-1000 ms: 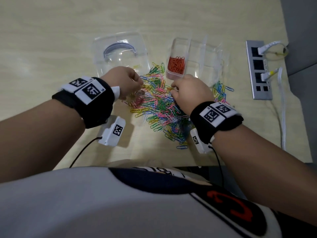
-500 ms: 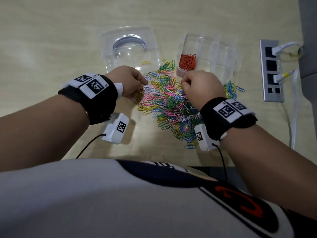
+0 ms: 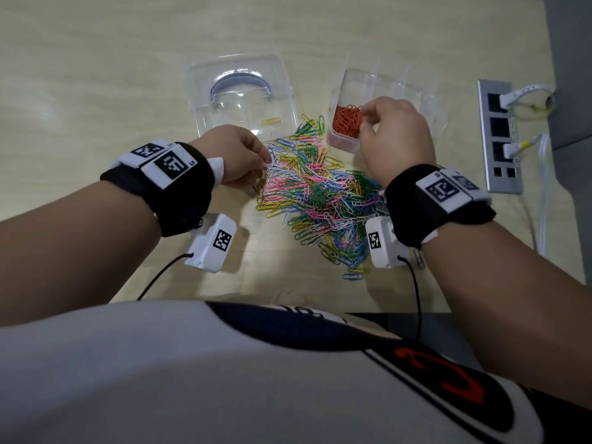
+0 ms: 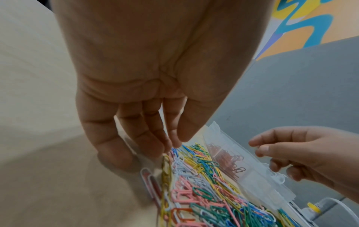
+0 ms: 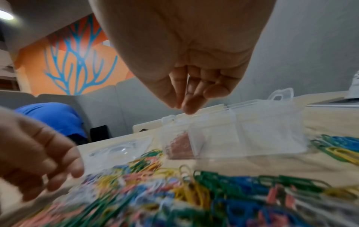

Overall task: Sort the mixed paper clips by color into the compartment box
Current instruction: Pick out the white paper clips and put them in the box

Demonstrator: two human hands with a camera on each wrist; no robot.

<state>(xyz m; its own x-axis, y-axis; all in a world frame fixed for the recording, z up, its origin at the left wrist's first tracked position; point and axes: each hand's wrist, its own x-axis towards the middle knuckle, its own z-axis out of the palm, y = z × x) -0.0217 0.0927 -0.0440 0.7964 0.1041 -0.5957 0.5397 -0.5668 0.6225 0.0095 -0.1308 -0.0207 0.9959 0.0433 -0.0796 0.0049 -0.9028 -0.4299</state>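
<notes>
Overhead, right hand [image 3: 395, 133] above compartment box [image 3: 432, 100]; fingers pinched

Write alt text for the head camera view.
A person's right hand hovers at a clear compartment box holding orange clips, while the left hand touches a mixed pile of colored paper clips on a wooden table. A clear lid lies nearby.

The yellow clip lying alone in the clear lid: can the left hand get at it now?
Probably yes. The yellow clip lies uncovered in the open lid, just beyond the left hand, with nothing between them.
</notes>
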